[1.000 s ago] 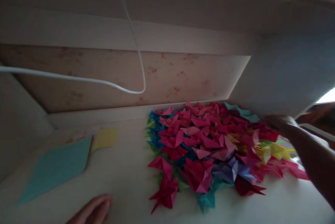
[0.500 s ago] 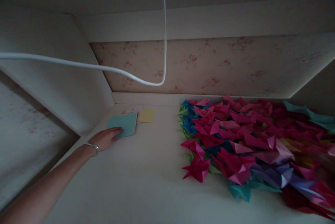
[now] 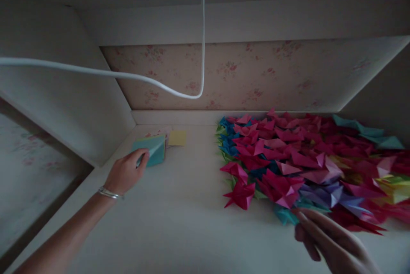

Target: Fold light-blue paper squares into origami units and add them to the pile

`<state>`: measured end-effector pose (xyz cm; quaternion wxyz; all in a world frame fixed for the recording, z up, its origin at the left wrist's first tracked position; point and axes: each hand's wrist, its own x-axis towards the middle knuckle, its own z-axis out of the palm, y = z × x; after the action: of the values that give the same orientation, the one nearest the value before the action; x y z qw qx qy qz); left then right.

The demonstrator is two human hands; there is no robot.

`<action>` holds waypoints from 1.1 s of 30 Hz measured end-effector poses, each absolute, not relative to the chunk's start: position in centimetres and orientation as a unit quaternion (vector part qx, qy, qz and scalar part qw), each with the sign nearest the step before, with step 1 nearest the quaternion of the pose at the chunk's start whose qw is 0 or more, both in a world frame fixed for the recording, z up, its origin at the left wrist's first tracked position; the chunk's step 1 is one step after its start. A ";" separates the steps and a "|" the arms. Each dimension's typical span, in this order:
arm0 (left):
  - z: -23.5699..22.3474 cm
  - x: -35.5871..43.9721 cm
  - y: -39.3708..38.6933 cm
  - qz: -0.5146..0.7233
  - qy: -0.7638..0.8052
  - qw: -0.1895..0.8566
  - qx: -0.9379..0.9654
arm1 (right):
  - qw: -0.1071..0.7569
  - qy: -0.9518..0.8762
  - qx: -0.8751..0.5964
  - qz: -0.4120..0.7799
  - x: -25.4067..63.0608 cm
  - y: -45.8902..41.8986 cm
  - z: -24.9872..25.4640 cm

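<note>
At the table's far left lies a stack of square teal paper (image 3: 156, 157). My left hand (image 3: 124, 173), with a silver bangle at the wrist, is closed in a pinch over the stack's near left part. A top sheet is peeled up from there, its raised part showing paler. My right hand (image 3: 333, 240) is in the lower right, fingers loosely stretched and apart, with nothing visible in it. Its fingertips are close to the near edge of a large heap of folded paper pieces (image 3: 282, 154), mostly pink and red, with blue, green, purple and yellow ones.
A small yellow paper square (image 3: 177, 138) lies right of the teal stack, with patterned paper (image 3: 158, 131) behind. A white cable (image 3: 141, 78) hangs across the view. White panels and a floral back wall (image 3: 230, 75) enclose the pale tabletop (image 3: 185, 214).
My left hand has gone from lying flat on the teal stack to pinching and lifting a sheet. My right hand has come into view at the lower right.
</note>
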<state>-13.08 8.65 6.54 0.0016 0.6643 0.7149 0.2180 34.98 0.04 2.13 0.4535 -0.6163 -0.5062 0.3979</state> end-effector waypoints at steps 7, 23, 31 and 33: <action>9.0 -4.7 3.6 0.489 0.634 0.263 0.539 | 0.416 -0.662 -0.472 0.407 24.9 2.5 2.6; 2.4 -3.1 3.0 0.512 0.544 0.495 0.444 | 0.523 -0.622 -0.401 0.422 22.8 4.8 1.5; 3.5 -2.3 2.7 0.487 0.498 0.478 0.536 | 0.525 -0.603 -0.395 0.453 23.1 4.5 1.3; 3.8 -2.1 2.8 0.500 0.485 0.468 0.544 | 0.532 -0.608 -0.394 0.438 23.3 4.3 1.4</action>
<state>-2.15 2.78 3.81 0.4682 0.5436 0.4853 0.4998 23.30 4.33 1.38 0.5319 -0.3939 -0.6085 0.4378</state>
